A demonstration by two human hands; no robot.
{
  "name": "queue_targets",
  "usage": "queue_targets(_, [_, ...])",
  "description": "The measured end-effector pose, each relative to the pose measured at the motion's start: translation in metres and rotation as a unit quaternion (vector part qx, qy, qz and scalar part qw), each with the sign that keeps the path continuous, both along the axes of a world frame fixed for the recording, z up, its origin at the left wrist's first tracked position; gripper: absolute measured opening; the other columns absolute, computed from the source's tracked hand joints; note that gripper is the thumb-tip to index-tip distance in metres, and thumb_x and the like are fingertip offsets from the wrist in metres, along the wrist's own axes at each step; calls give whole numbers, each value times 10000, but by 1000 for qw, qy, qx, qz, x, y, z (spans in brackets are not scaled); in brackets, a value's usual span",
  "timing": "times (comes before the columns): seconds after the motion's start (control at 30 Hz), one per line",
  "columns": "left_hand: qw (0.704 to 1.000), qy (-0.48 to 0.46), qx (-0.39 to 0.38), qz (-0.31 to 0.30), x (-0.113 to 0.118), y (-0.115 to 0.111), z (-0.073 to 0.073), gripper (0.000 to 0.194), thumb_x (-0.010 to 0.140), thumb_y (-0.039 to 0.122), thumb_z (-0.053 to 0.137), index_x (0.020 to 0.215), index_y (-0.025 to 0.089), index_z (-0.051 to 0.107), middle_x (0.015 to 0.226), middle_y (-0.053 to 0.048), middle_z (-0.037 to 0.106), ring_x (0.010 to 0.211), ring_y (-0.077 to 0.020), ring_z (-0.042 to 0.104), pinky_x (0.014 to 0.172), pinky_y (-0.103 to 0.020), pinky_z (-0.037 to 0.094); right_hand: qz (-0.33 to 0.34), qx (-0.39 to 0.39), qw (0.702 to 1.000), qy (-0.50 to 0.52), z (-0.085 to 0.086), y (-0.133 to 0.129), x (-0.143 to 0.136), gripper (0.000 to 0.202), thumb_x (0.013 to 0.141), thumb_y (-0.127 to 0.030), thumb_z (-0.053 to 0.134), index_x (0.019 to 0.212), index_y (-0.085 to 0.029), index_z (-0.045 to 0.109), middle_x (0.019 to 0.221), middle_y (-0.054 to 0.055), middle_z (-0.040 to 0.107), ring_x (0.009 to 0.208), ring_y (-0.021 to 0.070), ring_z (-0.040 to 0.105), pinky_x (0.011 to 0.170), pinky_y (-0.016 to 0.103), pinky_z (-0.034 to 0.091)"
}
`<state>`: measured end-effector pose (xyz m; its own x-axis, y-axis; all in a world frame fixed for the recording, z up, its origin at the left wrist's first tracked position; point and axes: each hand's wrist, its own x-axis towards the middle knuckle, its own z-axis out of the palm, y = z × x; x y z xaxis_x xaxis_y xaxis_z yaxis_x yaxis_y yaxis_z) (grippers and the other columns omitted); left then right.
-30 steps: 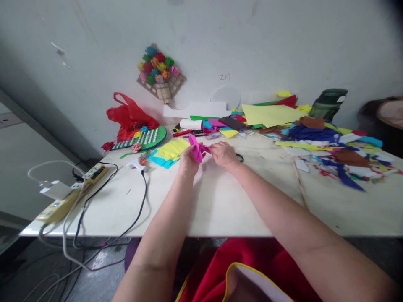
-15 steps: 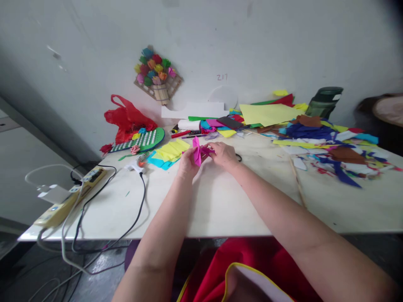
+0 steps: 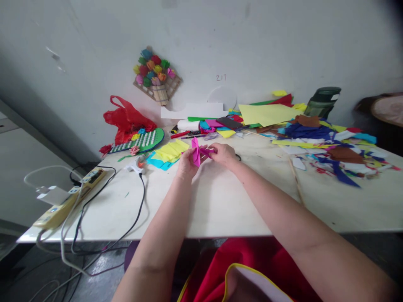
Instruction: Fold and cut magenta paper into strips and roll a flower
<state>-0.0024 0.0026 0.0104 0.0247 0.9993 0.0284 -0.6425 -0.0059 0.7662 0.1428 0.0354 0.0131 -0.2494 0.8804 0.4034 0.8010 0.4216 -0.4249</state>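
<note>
A folded piece of magenta paper [image 3: 196,153], with petal-like flaps standing out, is held above the white table. My left hand [image 3: 186,164] is closed on its left and lower side. On its right, my right hand [image 3: 223,154] pinches a flap of the same paper between thumb and fingers. Just left of my left hand lie yellow paper sheets [image 3: 171,151] on top of blue paper sheets [image 3: 160,162]. A black loop, perhaps a scissor handle [image 3: 238,157], peeks out behind my right hand.
A white glue gun [image 3: 136,165] with a black cord lies left, near a power strip [image 3: 67,201]. Behind are a red plastic bag [image 3: 122,117] and a green board [image 3: 154,138]. Paper scraps [image 3: 315,132], a thin stick [image 3: 296,180] and a dark green bottle [image 3: 321,102] are right.
Both hands keep hold of the magenta paper in nearly the same place. The whole view has shifted very slightly; nothing else has visibly moved.
</note>
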Motion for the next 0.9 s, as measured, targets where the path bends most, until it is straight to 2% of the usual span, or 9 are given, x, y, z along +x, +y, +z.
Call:
queue_targets(0.13, [1000, 0, 12, 6, 0, 1, -1, 190, 687, 237, 543, 810, 117, 626, 958, -147, 687, 983, -273, 623, 900, -434, 437, 7, -29, 999, 35, 0, 4, 1, 289, 744, -359, 572, 980, -233, 681, 867, 36, 714, 811, 192, 636, 652, 259, 438])
queue_targets(0.23, [1000, 0, 27, 14, 1, 3, -3, 184, 695, 229, 547, 816, 118, 629, 943, -134, 691, 971, -262, 626, 882, -426, 451, 27, -54, 997, 58, 0, 6, 2, 226, 728, -337, 572, 855, -214, 711, 779, 33, 708, 742, 177, 624, 605, 242, 415])
queue_targets(0.4, [996, 40, 31, 79, -1, 8, -8, 165, 683, 254, 612, 796, 135, 635, 837, -75, 689, 859, -198, 645, 797, -336, 484, 32, -82, 982, 165, -6, 14, 3, 167, 688, -296, 578, 695, -174, 692, 616, 9, 646, 616, 147, 577, 548, 228, 396])
queue_targets(0.5, [990, 77, 16, 113, -3, 11, -13, 226, 650, 291, 678, 812, 138, 639, 786, -64, 679, 747, -165, 646, 687, -281, 487, 37, -101, 957, 268, -11, 21, 3, 127, 643, -271, 599, 646, -161, 663, 550, -16, 591, 536, 123, 536, 507, 219, 398])
queue_targets(0.67, [980, 120, -2, 161, -5, 11, -15, 242, 620, 321, 715, 736, 129, 622, 660, -40, 639, 593, -137, 613, 594, -263, 478, 61, -167, 892, 416, -12, 21, 0, 108, 597, -247, 625, 647, -152, 639, 481, -38, 542, 428, 90, 472, 418, 201, 362])
queue_targets(0.77, [975, 142, -14, 168, -2, 9, -14, 255, 612, 329, 720, 726, 127, 613, 626, -30, 620, 560, -136, 602, 565, -265, 476, 93, -198, 861, 458, -7, 15, -1, 100, 585, -226, 627, 642, -144, 635, 453, -44, 531, 393, 78, 444, 391, 194, 339])
queue_targets(0.9, [976, 144, -19, 164, 5, 5, -13, 268, 585, 330, 741, 701, 132, 603, 603, -11, 597, 534, -116, 577, 548, -251, 464, 104, -212, 843, 484, 0, 7, -3, 137, 556, -226, 667, 657, -136, 646, 464, -42, 550, 406, 79, 466, 417, 202, 378])
